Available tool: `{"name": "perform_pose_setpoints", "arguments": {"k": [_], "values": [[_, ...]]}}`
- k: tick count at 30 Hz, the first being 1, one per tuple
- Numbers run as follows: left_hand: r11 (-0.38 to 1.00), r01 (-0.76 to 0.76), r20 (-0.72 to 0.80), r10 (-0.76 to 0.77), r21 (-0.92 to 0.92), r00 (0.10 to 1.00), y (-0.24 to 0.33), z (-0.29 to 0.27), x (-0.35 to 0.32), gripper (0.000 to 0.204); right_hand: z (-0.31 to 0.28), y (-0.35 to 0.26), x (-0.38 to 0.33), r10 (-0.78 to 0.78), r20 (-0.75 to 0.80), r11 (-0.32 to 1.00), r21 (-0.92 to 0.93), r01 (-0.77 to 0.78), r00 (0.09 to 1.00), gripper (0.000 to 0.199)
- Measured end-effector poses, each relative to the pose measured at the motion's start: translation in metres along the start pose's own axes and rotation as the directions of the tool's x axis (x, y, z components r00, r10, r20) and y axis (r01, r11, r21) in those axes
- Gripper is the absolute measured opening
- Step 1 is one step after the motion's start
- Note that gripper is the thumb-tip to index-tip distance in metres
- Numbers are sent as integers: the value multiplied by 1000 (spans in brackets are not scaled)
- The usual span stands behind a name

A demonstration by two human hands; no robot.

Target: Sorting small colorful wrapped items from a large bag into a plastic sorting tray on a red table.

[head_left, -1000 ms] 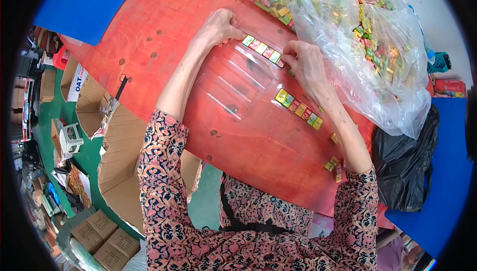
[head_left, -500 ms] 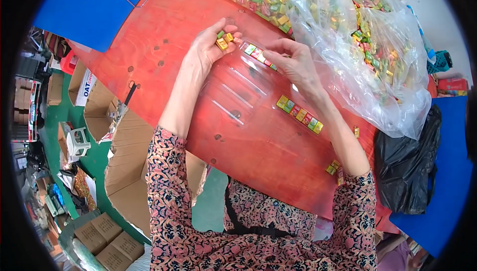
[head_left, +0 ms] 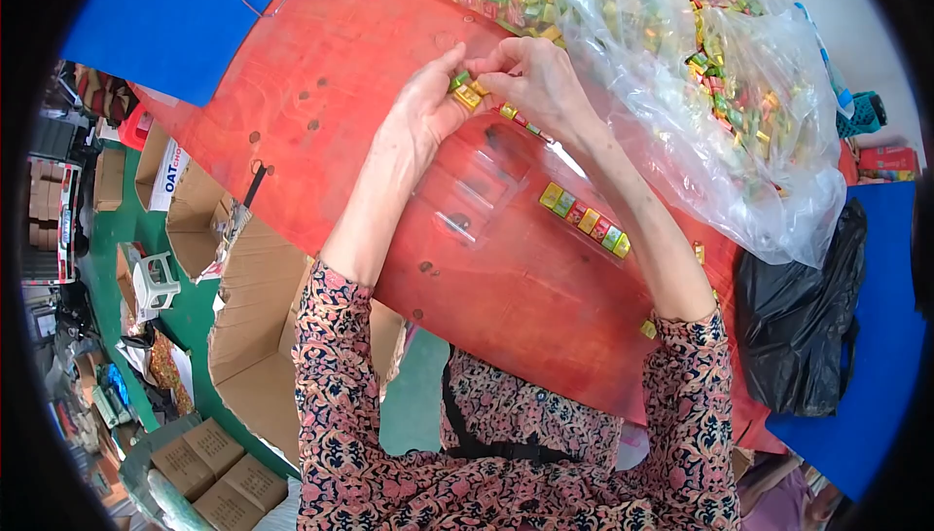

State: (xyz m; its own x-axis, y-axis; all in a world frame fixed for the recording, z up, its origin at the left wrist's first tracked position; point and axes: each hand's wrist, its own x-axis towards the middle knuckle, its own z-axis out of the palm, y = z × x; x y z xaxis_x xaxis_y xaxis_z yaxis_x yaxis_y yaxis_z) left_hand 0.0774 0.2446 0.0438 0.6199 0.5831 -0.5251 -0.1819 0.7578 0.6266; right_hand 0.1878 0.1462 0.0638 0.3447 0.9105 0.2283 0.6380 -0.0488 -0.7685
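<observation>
My left hand (head_left: 420, 117) is cupped around several small wrapped candies (head_left: 467, 97), yellow and green, lying at its fingers. The fingertips of my right hand (head_left: 545, 83) are pinched together against a yellow candy at the edge of that handful. Under my hands a clear plastic tray with long compartments (head_left: 472, 190) lies on the red table. A row of candies (head_left: 523, 122) fills part of its far compartment, half covered by my right hand. Nearer to me, a second row of green, yellow and red candies (head_left: 584, 220) sits in another clear piece.
A large clear bag of loose candies (head_left: 632, 5) covers the far right of the red table (head_left: 321, 171). A few loose candies (head_left: 699, 253) lie by my right forearm. A black plastic bag (head_left: 798, 327) is at the right, an open cardboard box (head_left: 253, 307) at the left.
My right hand has moved left and away from me, from the row in the tray to the candies in my left hand. My left hand has shifted slightly right.
</observation>
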Motion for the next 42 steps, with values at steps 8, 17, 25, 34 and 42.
{"name": "perform_pose_setpoints", "arguments": {"k": [8,17,25,34,42], "values": [[984,-62,39,56,165,998,25,-21,4,22,-6,29,14,177,-139,932,342,-120,974,10],[693,-255,80,275,674,958,31,-32,15,14,23,40,17,-6,-39,998,70,9,999,12],[273,-276,186,311,922,932,24,-23,23,12,34,47,21,-167,-26,980,-118,163,986,11],[114,-253,212,290,961,933,24,-12,18,11,38,43,18,-224,-41,959,-190,213,974,9],[665,-255,154,208,701,966,35,-19,13,14,22,29,11,-79,15,996,-33,79,997,15]]}}
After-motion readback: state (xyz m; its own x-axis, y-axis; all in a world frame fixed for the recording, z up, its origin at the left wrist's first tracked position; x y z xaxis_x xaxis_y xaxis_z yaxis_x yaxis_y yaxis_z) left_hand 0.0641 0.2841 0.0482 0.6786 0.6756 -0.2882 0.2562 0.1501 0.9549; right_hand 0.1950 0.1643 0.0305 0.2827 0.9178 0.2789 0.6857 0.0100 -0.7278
